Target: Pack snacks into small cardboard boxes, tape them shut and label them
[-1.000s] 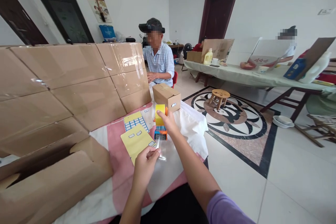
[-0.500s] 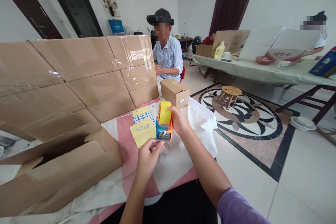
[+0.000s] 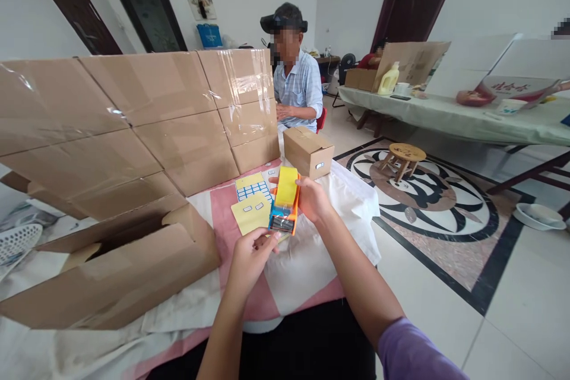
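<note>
My right hand (image 3: pixel 315 199) is wrapped round an orange and blue tape dispenser (image 3: pixel 282 212) with a roll of yellow tape (image 3: pixel 286 187) in it. Fingers of my left hand (image 3: pixel 249 254) pinch at the dispenser's near end, by its black roller, where the loose end of the tape seems to be; the fingers partly hide it. Just left of the dispenser lie a yellow sheet (image 3: pixel 246 214) with two blue-edged labels and a label sheet (image 3: pixel 252 183) with rows of them. Beyond my hands stands a closed small carton (image 3: pixel 307 154) with one such label on its end.
Stacked taped cartons (image 3: pixel 178 113) form a wall at the left. An open carton (image 3: pixel 146 267) lies before it, near a white basket (image 3: pixel 18 243). A person in a light shirt (image 3: pixel 299 86) sits across. At right are a wooden stool (image 3: pixel 406 153) and a long covered table (image 3: pixel 427 116).
The view has swung slightly left, so the scene sits further right. My hands keep hold at the tape dispenser, and a right-hand finger now shows past the roll's left side.
</note>
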Action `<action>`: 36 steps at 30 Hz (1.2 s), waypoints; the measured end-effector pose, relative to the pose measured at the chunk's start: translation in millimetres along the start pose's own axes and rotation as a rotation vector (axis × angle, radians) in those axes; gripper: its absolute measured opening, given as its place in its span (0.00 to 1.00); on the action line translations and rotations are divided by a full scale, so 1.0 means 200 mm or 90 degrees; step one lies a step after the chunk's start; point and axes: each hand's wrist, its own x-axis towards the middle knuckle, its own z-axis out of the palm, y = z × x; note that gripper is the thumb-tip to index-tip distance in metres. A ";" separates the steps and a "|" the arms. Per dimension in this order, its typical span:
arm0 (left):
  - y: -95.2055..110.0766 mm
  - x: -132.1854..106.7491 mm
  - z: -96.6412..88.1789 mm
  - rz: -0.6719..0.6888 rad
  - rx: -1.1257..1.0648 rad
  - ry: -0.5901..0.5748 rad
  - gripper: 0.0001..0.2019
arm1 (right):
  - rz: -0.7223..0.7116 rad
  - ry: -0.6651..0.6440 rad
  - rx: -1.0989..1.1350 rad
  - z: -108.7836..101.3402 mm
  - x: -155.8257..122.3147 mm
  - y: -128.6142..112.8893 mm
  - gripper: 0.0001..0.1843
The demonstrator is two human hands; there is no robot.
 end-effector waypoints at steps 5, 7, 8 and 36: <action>0.01 -0.02 0.04 0.026 0.003 0.027 0.19 | -0.048 -0.058 -0.039 -0.03 0.00 0.01 0.23; 0.02 -0.03 0.07 0.028 -0.016 0.044 0.19 | -0.093 -0.070 -0.096 -0.02 -0.01 0.03 0.23; 0.02 -0.03 0.07 0.029 -0.031 0.055 0.19 | -0.116 -0.059 -0.134 -0.02 -0.01 0.05 0.22; -0.05 0.02 0.08 0.016 -0.036 0.052 0.29 | -0.288 0.195 -0.281 -0.02 0.04 0.23 0.15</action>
